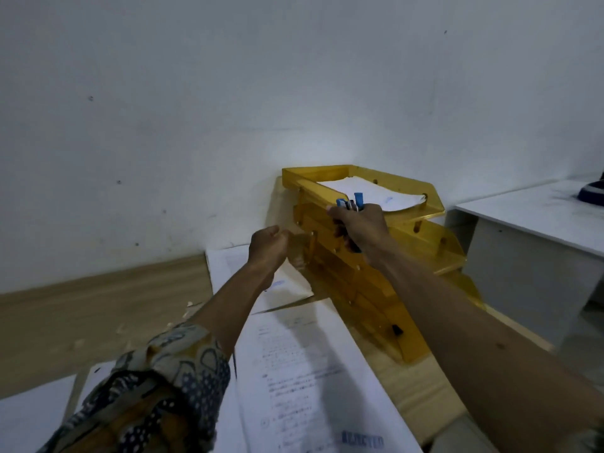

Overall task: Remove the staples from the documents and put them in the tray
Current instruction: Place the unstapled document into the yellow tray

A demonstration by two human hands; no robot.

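In the yellow tray point(314, 173), white papers point(371, 191).

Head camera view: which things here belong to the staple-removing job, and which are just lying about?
Job: right hand gripping a blue tool, probably the staple remover; left hand, holding nothing; yellow stacked tray; papers in its top tier; documents lying in front.
Lying about: paper scraps on the wooden desk; white table at right; dark object on it.
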